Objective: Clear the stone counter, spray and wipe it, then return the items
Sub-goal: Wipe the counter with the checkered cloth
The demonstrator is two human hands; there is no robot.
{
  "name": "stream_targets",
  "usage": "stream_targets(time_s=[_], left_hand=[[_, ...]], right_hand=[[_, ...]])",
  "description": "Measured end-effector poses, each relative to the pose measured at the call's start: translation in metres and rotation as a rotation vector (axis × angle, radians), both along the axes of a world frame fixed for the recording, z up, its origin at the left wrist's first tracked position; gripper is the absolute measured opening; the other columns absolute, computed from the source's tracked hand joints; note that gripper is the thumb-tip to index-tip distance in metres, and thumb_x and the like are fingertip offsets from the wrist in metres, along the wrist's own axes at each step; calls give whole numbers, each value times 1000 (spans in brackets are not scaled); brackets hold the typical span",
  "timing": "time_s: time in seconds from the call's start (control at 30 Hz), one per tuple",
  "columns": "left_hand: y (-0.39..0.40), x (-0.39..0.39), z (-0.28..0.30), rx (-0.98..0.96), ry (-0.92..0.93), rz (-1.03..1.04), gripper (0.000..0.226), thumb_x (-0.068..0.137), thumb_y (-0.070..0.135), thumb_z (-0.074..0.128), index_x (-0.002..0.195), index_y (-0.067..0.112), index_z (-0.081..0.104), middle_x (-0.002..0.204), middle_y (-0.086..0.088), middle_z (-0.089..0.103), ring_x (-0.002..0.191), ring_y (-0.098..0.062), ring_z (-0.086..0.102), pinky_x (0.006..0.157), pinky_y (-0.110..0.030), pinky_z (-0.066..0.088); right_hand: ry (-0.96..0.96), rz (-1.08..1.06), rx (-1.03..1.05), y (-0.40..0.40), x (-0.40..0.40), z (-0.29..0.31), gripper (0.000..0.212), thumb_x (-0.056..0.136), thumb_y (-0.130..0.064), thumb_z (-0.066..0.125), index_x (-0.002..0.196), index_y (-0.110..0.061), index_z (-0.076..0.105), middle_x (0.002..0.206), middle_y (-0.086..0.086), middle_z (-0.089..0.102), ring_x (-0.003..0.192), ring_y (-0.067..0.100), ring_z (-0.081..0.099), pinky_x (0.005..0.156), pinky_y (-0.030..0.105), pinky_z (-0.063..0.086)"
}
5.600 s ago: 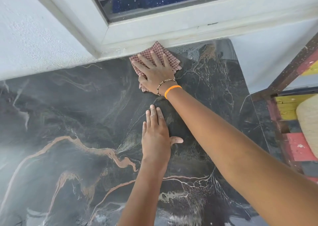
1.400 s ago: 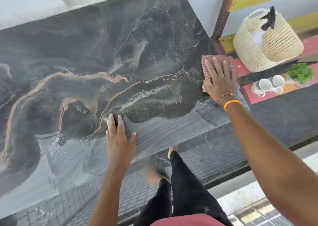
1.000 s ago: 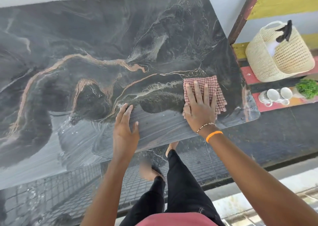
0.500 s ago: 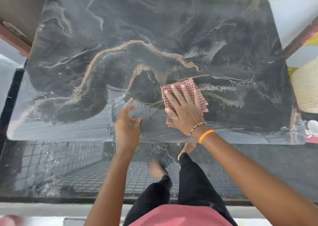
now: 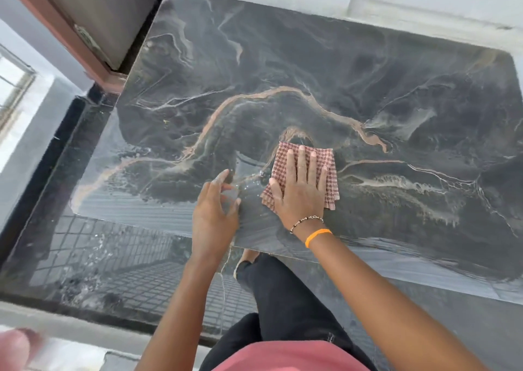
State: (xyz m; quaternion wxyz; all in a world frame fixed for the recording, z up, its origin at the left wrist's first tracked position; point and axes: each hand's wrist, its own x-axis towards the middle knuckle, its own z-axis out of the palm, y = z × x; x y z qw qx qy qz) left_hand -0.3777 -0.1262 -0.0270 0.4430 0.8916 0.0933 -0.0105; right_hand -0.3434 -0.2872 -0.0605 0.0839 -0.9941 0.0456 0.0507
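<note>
The dark stone counter (image 5: 353, 68) with tan and white veins fills most of the head view; nothing but the cloth lies on it. A folded red-checked cloth (image 5: 288, 155) lies near its front middle. My right hand (image 5: 301, 189) presses flat on the cloth with straight, spread fingers. Just left of it, my left hand (image 5: 215, 212) rests on the counter by the front edge, fingers loosely bent, holding nothing. Small water droplets show between the two hands.
A brown door frame (image 5: 93, 34) stands at the counter's back left corner. A white wall and window sill (image 5: 424, 5) run behind it. Below the front edge are a dark tiled floor (image 5: 127, 271) and my legs in black trousers (image 5: 283, 308).
My right hand has slid the cloth leftward from the counter's right edge to its front middle. My left hand stayed by the front edge. The view has swung left; basket and cups are out of sight.
</note>
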Motion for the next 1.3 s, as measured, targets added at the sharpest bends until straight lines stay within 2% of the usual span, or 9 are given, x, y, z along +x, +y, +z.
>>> stream_targets(time_s=[0.1, 0.23, 0.43, 0.6, 0.77, 0.97, 1.03, 1.13, 1.3], left_hand=[[22, 9, 2, 60, -25, 29, 58, 82, 4, 63, 135, 19, 44, 106, 7, 53, 99, -13, 52, 90, -22, 41], [61, 22, 3, 180, 15, 148, 54, 83, 4, 60, 133, 19, 46, 109, -1, 55, 105, -22, 46, 94, -33, 37], [129, 37, 5, 273, 44, 317, 51, 84, 3, 58, 133, 12, 45, 124, -10, 49, 118, -27, 42, 101, -36, 31], [176, 28, 3, 205, 146, 328, 73, 81, 29, 68, 142, 18, 31, 142, -8, 34, 134, -22, 27, 111, -41, 24], [201, 11, 3, 241, 322, 290, 101, 69, 40, 76, 147, 13, 16, 155, -8, 17, 144, -23, 10, 116, -49, 12], [212, 14, 4, 208, 408, 257, 111, 65, 34, 81, 147, 11, 9, 147, -9, 30, 136, -24, 26, 113, -50, 22], [219, 16, 3, 297, 425, 202, 114, 63, 36, 81, 147, 11, 9, 146, -7, 34, 135, -24, 29, 114, -51, 19], [234, 19, 3, 442, 411, 97, 111, 61, 39, 81, 147, 12, 16, 146, -5, 38, 136, -20, 33, 118, -47, 0], [256, 19, 6, 589, 352, -102, 99, 67, 37, 79, 145, 13, 22, 141, -3, 45, 131, -17, 42, 115, -41, -7]], right_hand=[[2, 37, 20, 37, 27, -1, 68, 93, -49, 31, 149, -13, 13, 159, 11, 8, 146, 33, 6, 117, 54, 3], [5, 50, 43, 86, 72, -3, 68, 93, -48, 29, 149, -13, 13, 159, 12, 7, 146, 33, 5, 117, 54, 2], [-22, 155, 61, 169, 146, -2, 69, 92, -49, 32, 149, -13, 15, 159, 11, 8, 146, 32, 6, 116, 54, 1], [-11, 304, 77, 249, 191, 1, 69, 89, -47, 35, 148, -16, 20, 159, 8, 12, 146, 31, 10, 116, 53, 3], [14, 548, 85, 302, 181, 5, 66, 87, -46, 38, 147, -21, 25, 158, 4, 16, 146, 28, 12, 116, 52, 5], [-6, 755, 124, 289, 124, 3, 62, 89, -46, 37, 146, -25, 28, 157, 0, 21, 146, 27, 15, 118, 50, 5], [-18, 746, 120, 272, 115, 2, 62, 89, -46, 37, 146, -27, 26, 157, -1, 21, 145, 26, 18, 118, 49, 7], [-15, 652, 79, 241, 107, 2, 62, 88, -48, 30, 146, -29, 26, 157, -3, 23, 145, 25, 20, 118, 47, 8], [18, 281, 15, 171, 92, 4, 62, 87, -50, 24, 147, -34, 18, 158, -7, 16, 146, 23, 16, 117, 46, 10]])
